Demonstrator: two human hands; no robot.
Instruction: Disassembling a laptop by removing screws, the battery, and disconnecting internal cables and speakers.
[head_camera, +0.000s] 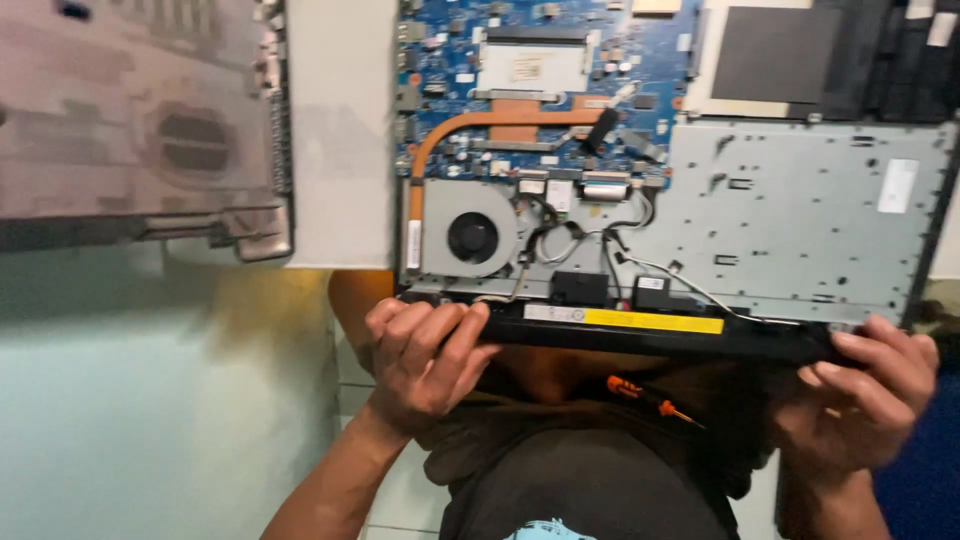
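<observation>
Gripped at both ends of the long black battery (640, 335) along the near edge of the opened laptop (790, 220): left hand (420, 360) with fingers curled over its left end, right hand (870, 385) clamped on the right end. Seemed rigid, fairly light and smooth; best held by the ends, away from the fragile circuit board (540, 90) and fan (472, 238).

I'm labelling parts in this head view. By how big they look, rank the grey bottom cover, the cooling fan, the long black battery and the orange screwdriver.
1. grey bottom cover, cut off by the frame
2. long black battery, partly hidden under the left hand and right hand
3. cooling fan
4. orange screwdriver
</observation>
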